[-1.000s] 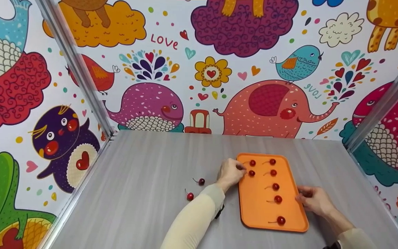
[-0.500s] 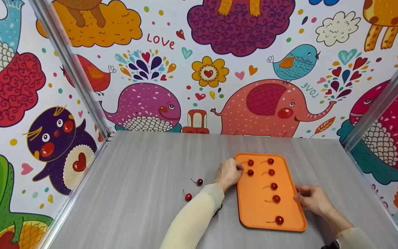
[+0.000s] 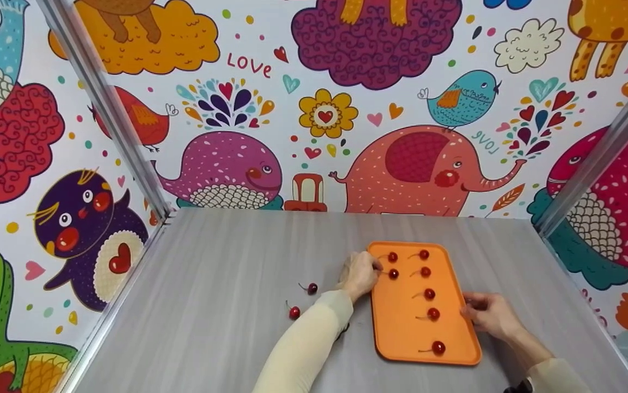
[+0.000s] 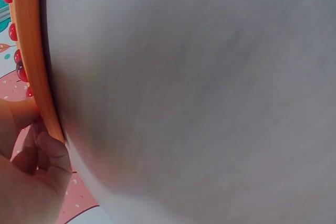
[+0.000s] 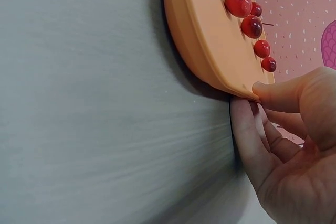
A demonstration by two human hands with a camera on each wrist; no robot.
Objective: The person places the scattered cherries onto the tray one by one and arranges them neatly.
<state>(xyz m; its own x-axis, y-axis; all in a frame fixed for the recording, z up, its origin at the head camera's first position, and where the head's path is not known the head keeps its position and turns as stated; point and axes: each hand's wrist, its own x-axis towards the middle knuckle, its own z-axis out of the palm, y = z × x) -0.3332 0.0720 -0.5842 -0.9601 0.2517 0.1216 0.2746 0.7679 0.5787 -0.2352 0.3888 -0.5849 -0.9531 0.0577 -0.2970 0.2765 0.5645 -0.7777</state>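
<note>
An orange rectangular tray (image 3: 401, 333) lies on the table and carries several dark red cherries with stems. Two cherries, including a lower one (image 3: 393, 274), are near its upper left; a longer column with a front cherry (image 3: 438, 347) runs down the right side. My left hand (image 3: 359, 275) grips the tray's left rim, close to the lower left cherry's stem; in the left wrist view its fingers (image 4: 55, 153) curl against the rim. On the opposite side my right hand (image 3: 492, 314) pinches the rim, thumb on top and fingers (image 5: 249, 135) below.
Two loose cherries, one farther back (image 3: 312, 288) and one nearer (image 3: 294, 313), lie on the grey table (image 3: 210, 305) left of my left forearm. Cartoon-printed walls (image 3: 248, 169) with metal corner posts (image 3: 112, 114) border the table.
The whole head view has shifted slightly, so everything sits a little farther left. My left fingertips have drawn back slightly toward the tray's left rim. The right hand keeps its hold.
</note>
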